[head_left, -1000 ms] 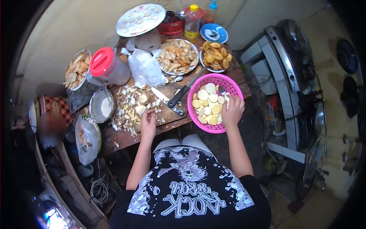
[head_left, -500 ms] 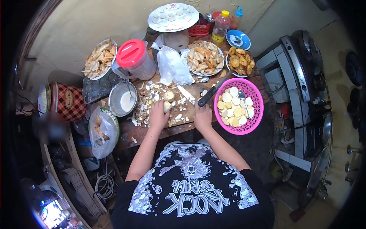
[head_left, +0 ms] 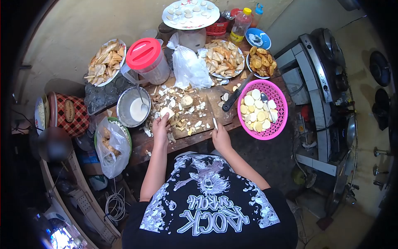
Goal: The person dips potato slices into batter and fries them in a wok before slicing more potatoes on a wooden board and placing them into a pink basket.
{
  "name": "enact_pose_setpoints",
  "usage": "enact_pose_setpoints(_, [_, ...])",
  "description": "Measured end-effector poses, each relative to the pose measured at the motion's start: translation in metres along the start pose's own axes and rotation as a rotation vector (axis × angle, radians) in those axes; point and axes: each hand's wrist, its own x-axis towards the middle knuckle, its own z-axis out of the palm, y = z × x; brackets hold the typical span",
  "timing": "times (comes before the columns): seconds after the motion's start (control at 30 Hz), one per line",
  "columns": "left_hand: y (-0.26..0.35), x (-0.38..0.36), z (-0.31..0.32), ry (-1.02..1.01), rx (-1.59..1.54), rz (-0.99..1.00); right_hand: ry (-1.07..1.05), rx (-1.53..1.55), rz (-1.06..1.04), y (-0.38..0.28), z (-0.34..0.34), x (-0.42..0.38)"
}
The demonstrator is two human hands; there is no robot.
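Observation:
My left hand (head_left: pixel 160 125) is closed around a pale peeled root piece (head_left: pixel 167 112), at the left front of the wooden cutting board (head_left: pixel 199 122). My right hand (head_left: pixel 221 137) grips a white-handled knife (head_left: pixel 214 123) at the board's front right. Its thin blade points away from me, nearly edge-on. Another pale root piece (head_left: pixel 187 101) rests on the board among scattered peelings (head_left: pixel 172 93). Right of it lies a black-handled knife (head_left: pixel 233 99), beside a pink basket (head_left: pixel 283 114) with pale round slices (head_left: pixel 258 112) and a spoon in it.
A steel bowl (head_left: pixel 120 108) of white batter, a red-lidded pitcher (head_left: pixel 144 54) and a white plastic bag (head_left: pixel 188 68) stand behind the board. Farther back are plates of folded pastries (head_left: pixel 224 58) and fried slices (head_left: pixel 261 62). A bagged bowl (head_left: pixel 112 145) sits left.
My left hand has lifted a root piece off the board and moved left. The knife in my right hand has turned from slanting left to pointing almost straight away.

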Motion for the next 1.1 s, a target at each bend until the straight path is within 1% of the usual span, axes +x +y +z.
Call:
enact_pose_setpoints(0.07, [0.007,-0.005,-0.001,-0.023,-0.080,-0.023,-0.075,0.130,0.009,0.001,0.008,-0.012])
enact_pose_setpoints(0.17, [0.005,-0.004,-0.004,-0.031,-0.150,-0.023,-0.259,0.138,0.065,-0.011,0.010,-0.026])
enact_pose_setpoints(0.2, [0.004,-0.004,-0.004,-0.036,-0.167,-0.033,-0.294,0.153,0.047,-0.010,0.016,-0.029])
enact_pose_setpoints(0.3, [0.002,-0.006,-0.001,-0.053,-0.201,-0.050,-0.281,0.193,-0.048,-0.011,0.036,-0.031])
enact_pose_setpoints(0.33, [0.002,-0.008,0.001,-0.057,-0.201,-0.048,-0.329,0.196,-0.038,-0.015,0.040,-0.031])
enact_pose_setpoints(0.43, [0.002,-0.014,0.008,-0.050,-0.198,-0.019,-0.386,0.183,-0.079,-0.028,0.051,-0.028])
enact_pose_setpoints(0.47, [0.002,-0.014,0.010,-0.053,-0.203,-0.004,-0.396,0.182,-0.048,-0.032,0.050,-0.029])
enact_pose_setpoints(0.6, [0.012,-0.015,0.006,-0.099,-0.207,0.023,-0.220,0.188,-0.039,-0.030,0.028,-0.037])
enact_pose_setpoints(0.7, [0.014,-0.012,-0.001,-0.134,-0.206,0.041,-0.135,0.150,0.186,-0.009,0.014,-0.045])
enact_pose_setpoints(0.8, [0.015,-0.010,-0.005,-0.161,-0.176,0.054,-0.034,0.187,0.194,0.001,0.020,-0.053])
enact_pose_setpoints(0.93, [0.014,-0.011,0.001,-0.126,-0.192,0.094,-0.098,0.282,0.172,-0.019,0.052,-0.059])
enact_pose_setpoints(1.0, [0.010,-0.009,0.003,-0.131,-0.158,0.113,-0.204,0.345,0.123,-0.032,0.068,-0.057])
enact_pose_setpoints(1.03, [0.008,-0.009,0.005,-0.155,-0.146,0.104,-0.244,0.366,0.080,-0.038,0.076,-0.056])
enact_pose_setpoints(1.1, [0.006,-0.010,0.011,-0.205,-0.121,0.086,-0.294,0.363,0.068,-0.048,0.084,-0.053])
